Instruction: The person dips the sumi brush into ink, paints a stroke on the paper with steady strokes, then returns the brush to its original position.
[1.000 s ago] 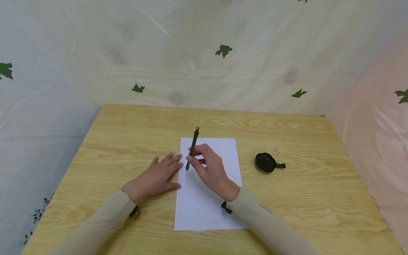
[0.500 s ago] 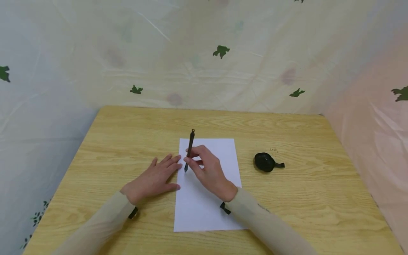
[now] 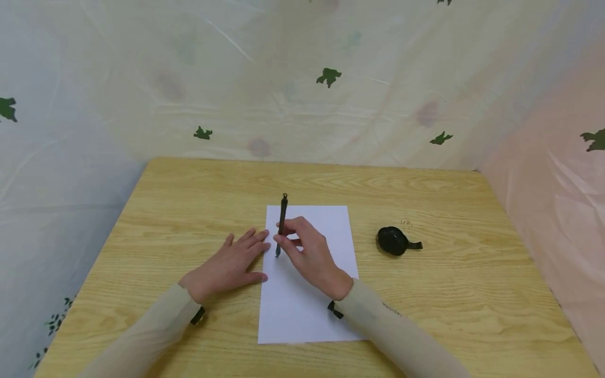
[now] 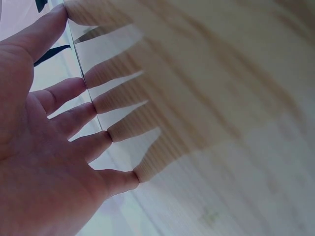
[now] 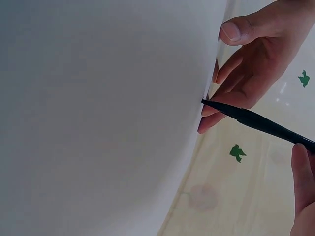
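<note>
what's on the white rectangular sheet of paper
The right hand pinches a slender black pen-shaped tool, tip at the sheet; the left hand lies at its left edge. Whatever the right hand and its beige sleeve cover is hidden.

Left grip [image 4: 44,142] against glossy tabletop [image 4: 236,103]

With our right hand [image 3: 314,257] we form a pinch, the right thumb [image 3: 285,244] on the near side and the index finger [image 3: 294,223] bent on the far side; the other fingers of that hand are mostly hidden. From this grip our right forearm [image 3: 397,331] slants back toward us and to the right. To the left of the grip we lay our left hand [image 3: 231,265] palm down, left fingers [image 3: 257,245] spread toward the pinch, left thumb [image 3: 255,277] stretched out nearer to us. Our left forearm [image 3: 146,328] slants back leftward.
</note>
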{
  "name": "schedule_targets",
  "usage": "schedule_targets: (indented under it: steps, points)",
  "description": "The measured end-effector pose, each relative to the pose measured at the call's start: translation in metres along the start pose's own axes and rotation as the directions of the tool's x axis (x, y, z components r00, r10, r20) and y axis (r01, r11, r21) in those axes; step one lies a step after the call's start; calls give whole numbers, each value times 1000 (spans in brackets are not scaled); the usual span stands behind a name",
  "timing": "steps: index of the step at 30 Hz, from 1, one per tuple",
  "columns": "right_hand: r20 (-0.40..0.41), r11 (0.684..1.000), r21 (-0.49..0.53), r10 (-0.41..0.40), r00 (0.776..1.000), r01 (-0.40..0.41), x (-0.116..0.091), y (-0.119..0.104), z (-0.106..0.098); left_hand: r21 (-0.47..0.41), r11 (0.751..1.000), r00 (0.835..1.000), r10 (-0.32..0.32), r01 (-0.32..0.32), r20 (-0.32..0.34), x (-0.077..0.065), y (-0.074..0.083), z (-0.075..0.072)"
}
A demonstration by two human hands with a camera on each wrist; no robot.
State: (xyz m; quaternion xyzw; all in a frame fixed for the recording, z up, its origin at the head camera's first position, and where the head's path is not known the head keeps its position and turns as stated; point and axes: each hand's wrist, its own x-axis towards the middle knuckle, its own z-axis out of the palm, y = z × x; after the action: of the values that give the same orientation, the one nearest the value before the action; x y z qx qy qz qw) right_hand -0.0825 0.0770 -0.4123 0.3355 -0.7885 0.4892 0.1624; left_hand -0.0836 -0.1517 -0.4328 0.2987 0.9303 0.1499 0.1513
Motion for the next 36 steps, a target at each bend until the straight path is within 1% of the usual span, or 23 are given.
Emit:
schedule_targets:
  steps: [9,22,30,36]
  points:
    - [2,1000,-8,7,1000,-7,-1,0,-1,2,1000,1000,5,-5,-5,0,1,0]
    - [-9,1000,-17,-1,1000,0,-3,3,-2,1,1000,1000,-11,11,8,1,2,-1]
    - [7,1000,-17,12,1000,-12,-3,3,-3,12,1000,1000,-2,2,-1,0,1,0]
    - [-1,1000,-24,0,1000,0,-3,3,-3,14,1000,1000,-1,2,-6,-1,2,-1]
